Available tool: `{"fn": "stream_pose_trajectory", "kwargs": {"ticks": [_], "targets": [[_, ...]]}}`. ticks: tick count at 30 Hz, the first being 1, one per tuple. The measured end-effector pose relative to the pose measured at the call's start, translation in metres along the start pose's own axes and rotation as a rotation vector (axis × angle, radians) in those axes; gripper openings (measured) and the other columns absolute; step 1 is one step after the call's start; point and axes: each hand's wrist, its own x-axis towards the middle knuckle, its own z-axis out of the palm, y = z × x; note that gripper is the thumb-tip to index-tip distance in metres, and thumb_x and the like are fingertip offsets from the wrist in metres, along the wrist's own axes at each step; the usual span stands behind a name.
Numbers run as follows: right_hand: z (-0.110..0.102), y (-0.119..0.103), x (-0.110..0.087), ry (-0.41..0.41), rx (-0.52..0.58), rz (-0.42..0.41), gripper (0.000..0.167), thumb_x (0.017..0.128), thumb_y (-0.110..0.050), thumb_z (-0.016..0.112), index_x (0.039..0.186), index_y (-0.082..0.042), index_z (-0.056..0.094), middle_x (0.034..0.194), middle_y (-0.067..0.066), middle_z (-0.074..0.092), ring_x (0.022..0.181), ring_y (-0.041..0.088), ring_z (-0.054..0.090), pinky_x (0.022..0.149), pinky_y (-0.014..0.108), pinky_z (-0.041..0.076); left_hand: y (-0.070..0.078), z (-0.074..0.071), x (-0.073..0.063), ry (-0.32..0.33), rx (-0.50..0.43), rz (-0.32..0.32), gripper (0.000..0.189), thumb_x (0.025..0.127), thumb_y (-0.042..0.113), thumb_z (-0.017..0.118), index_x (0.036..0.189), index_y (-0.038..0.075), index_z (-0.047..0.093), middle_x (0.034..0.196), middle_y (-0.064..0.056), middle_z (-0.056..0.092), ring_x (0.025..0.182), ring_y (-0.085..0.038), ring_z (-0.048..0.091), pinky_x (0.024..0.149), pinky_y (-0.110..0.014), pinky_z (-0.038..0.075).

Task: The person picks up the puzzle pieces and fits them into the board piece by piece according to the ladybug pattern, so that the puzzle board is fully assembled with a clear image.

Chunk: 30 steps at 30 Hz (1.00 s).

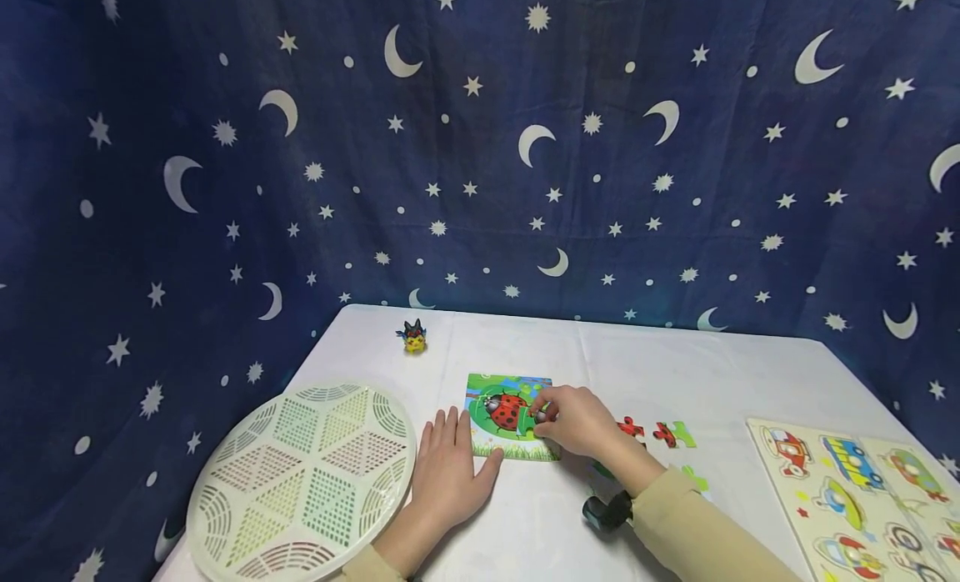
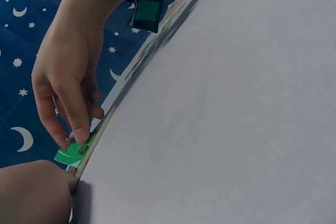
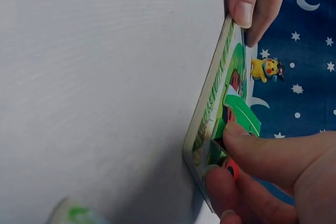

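Note:
A ladybug jigsaw puzzle board [image 1: 480, 445] lies on the white table. My left hand [image 1: 452, 474] rests flat beside its left edge, fingers straight, the thumb touching the lower left corner. Over the board's right half, my right hand [image 1: 581, 422] pinches a green puzzle piece [image 3: 244, 115] between thumb and fingers. In the right wrist view this piece is tilted above the ladybug picture; whether it touches the board I cannot tell. Loose red-and-green puzzle pieces [image 1: 675, 434] lie right of the board, some partly hidden by the right forearm.
A round patterned tray [image 1: 401, 415] stands at the left, close to my left forearm. A small yellow figurine [image 1: 414, 338] stands near the back left. Wooden picture boards [image 1: 813, 528] with vehicles lie at the right edge. A starry blue curtain [image 1: 480, 157] hangs behind the table.

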Motion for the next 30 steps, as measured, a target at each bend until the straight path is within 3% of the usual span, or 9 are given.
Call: {"fn": "stream_pose_trajectory", "kwargs": {"ticks": [13,21,30], "targets": [[0.007,-0.01,0.011,-0.002,0.022,0.015,0.025,0.08,-0.017,0.089,0.102,-0.02,0.078,0.079,-0.007,0.065,0.072,0.012,0.058,0.068,0.037,0.052,-0.002,-0.001,0.002,-0.019,0.008,-0.008,0.08,0.099,0.053,0.056,0.146,-0.01,0.046,0.151,-0.032,0.044,0.145,-0.048,0.032,0.121,-0.057,0.02],[0.016,-0.018,0.014,0.055,0.083,0.038,0.028,0.077,-0.019,0.092,0.092,-0.015,0.069,0.075,-0.008,0.061,0.069,0.012,0.055,0.066,0.034,0.048,-0.004,-0.001,0.002,-0.016,0.004,-0.005,0.08,0.099,0.053,0.056,0.146,-0.01,0.046,0.15,-0.032,0.044,0.145,-0.048,0.033,0.121,-0.057,0.02],[0.019,-0.021,0.018,0.054,0.078,-0.012,0.021,0.08,-0.02,0.09,0.093,-0.016,0.073,0.08,-0.008,0.061,0.073,0.012,0.055,0.068,0.034,0.049,-0.001,0.0,0.001,-0.015,0.007,0.003,0.079,0.099,0.053,0.056,0.146,-0.01,0.047,0.15,-0.032,0.044,0.144,-0.048,0.034,0.12,-0.058,0.022]]}}
